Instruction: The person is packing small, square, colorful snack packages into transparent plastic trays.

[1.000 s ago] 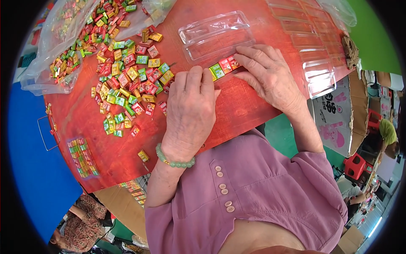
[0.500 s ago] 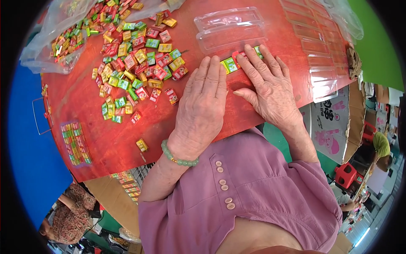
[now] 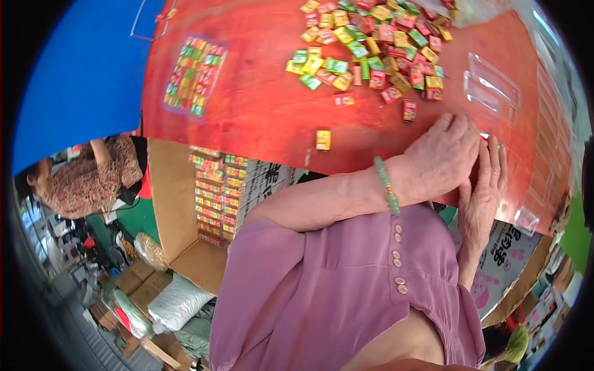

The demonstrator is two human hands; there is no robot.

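Near table edge, left hand (image 3: 440,159) flat over right hand (image 3: 484,190), grip hidden, cannot tell, candies (image 3: 371,46) now farther up-left, view swung left.

Bright even daylight, soft shadows; strong fisheye bending, black rim corners, slight motion blur.

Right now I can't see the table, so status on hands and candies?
Left hand and right hand flat together at table edge. Candies loose, untouched. Clear tray just beyond.
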